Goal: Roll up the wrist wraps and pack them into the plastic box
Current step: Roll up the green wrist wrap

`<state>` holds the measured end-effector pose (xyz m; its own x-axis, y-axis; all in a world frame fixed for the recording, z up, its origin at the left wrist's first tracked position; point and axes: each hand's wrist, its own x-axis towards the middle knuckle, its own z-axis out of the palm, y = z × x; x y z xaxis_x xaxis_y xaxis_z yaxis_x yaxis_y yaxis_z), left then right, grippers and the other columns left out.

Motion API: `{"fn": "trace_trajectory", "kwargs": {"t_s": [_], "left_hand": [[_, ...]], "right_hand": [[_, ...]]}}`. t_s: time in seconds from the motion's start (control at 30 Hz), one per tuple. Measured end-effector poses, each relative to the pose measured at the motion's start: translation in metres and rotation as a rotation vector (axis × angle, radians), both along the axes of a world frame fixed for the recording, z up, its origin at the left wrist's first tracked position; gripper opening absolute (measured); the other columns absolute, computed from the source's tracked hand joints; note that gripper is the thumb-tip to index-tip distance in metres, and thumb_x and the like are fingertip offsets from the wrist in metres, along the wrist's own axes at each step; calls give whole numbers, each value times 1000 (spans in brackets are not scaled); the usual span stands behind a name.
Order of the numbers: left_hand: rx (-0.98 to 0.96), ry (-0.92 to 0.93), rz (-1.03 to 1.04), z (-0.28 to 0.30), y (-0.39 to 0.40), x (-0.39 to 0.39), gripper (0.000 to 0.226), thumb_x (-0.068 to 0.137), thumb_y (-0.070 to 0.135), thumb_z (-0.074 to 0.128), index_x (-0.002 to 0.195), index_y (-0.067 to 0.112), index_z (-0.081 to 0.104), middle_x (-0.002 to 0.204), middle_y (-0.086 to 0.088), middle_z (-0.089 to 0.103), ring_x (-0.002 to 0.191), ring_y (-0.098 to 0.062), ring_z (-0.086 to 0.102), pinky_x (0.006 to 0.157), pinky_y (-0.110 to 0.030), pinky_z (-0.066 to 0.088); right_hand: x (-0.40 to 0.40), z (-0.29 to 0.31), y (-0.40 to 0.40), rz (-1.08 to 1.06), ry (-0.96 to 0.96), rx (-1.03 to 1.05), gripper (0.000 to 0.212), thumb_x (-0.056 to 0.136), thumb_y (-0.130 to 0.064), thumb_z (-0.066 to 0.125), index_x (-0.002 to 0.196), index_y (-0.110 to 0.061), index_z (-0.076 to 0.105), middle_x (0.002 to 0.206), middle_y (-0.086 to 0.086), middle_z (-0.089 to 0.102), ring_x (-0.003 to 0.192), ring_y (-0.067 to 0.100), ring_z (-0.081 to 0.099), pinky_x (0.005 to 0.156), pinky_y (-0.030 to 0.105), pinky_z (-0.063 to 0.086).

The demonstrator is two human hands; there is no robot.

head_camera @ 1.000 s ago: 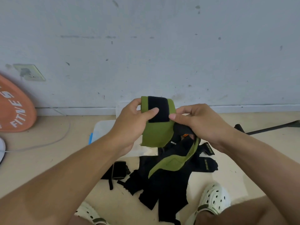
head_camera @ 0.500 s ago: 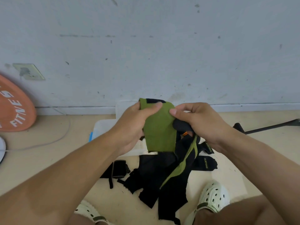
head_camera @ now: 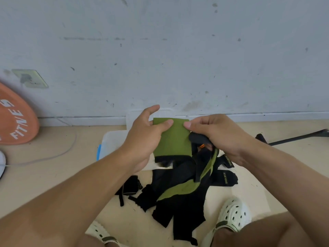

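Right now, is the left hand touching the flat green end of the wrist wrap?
Touching. The head view shows the left hand holding the green wrist wrap, its thumb pressed on the green face.

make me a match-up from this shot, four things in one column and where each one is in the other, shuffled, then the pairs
Things:
1. green wrist wrap
2. orange disc
3. plastic box
4. small black rolled wrap

Places:
A. on the floor under the left forearm
B. leaning on the wall at far left
C. held up between the left hand and right hand
D. on the floor behind the hands, near the wall

Pairs: 1-C, 2-B, 3-D, 4-A
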<state>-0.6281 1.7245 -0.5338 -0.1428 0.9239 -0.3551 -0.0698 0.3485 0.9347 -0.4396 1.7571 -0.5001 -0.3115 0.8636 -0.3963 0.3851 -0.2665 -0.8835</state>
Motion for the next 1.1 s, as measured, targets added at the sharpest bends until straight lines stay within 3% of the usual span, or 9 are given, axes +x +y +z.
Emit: {"fn": "trace_trajectory", "kwargs": {"t_s": [0.07, 0.2, 0.37, 0.47, 0.57, 0.67, 0.77, 1.0, 1.1], "left_hand": [[-18, -4, -92, 1, -2, 1, 72, 89, 28, 81, 149, 44, 44, 135, -4, 65, 113, -19, 72, 101, -41, 56], [33, 45, -117, 0, -5, 3, 66, 98, 12, 69, 151, 41, 41, 119, -2, 74, 98, -15, 77, 85, -28, 61], [-8, 46, 18, 2, -1, -5, 70, 86, 32, 70, 145, 55, 41, 144, -7, 60, 123, -25, 66, 107, -47, 52], [-16, 30, 64, 1, 1, -10, 69, 96, 22, 67, 151, 49, 36, 140, -6, 61, 119, -22, 68, 106, -46, 53], [-37, 29, 95, -3, 4, -13, 81, 78, 28, 71, 145, 57, 37, 144, -4, 58, 126, -25, 63, 108, -51, 50], [-13, 86, 87, -5, 6, -15, 92, 69, 21, 79, 140, 63, 37, 152, 0, 51, 134, -27, 57, 109, -49, 49], [50, 166, 38, 0, 3, -11, 104, 81, 5, 83, 154, 54, 28, 149, 9, 45, 112, -9, 65, 96, -33, 57], [81, 135, -93, 0, 1, -3, 111, 64, 22, 90, 144, 70, 29, 139, -4, 66, 125, -24, 65, 108, -49, 51], [98, 87, -170, 2, 0, 0, 111, 84, 0, 82, 160, 48, 17, 116, 7, 78, 116, -15, 71, 109, -43, 50]], "right_hand": [[0, 0, 1, -47, 11, 26, 32, 97, -33, 70, 66, -24, 70, 46, -11, 53, 55, 18, 38, 71, 32, 39], [1, 1, 4, -61, 60, 17, 22, 102, -30, 63, 90, -14, 75, 47, -13, 56, 48, 8, 51, 61, 18, 44], [4, 1, 6, 3, 22, 27, 24, 107, -30, 53, 120, -25, 72, 60, -15, 68, 69, -1, 67, 82, 19, 50], [12, 9, 4, -17, 85, -12, 24, 107, -24, 52, 119, -28, 72, 93, -2, 80, 81, 10, 75, 71, 18, 56], [22, 18, 3, 65, 90, -87, 21, 102, -24, 59, 120, -25, 70, 104, 14, 79, 86, 22, 75, 77, 28, 59], [31, 22, -1, 311, 77, -167, 18, 95, -30, 72, 108, -18, 71, 93, 10, 75, 80, 19, 69, 79, 29, 53], [26, 20, -11, 446, 151, -143, 21, 92, -32, 78, 92, -13, 71, 77, 9, 65, 71, 13, 61, 72, 21, 53], [8, 12, -18, 163, 74, 245, 3, 88, -14, 77, 90, -12, 78, 79, 0, 77, 68, 10, 69, 68, 21, 58], [8, 4, -14, 91, -89, 334, 1, 89, -23, 79, 88, -24, 79, 81, -3, 78, 76, 20, 73, 77, 35, 61]]}}
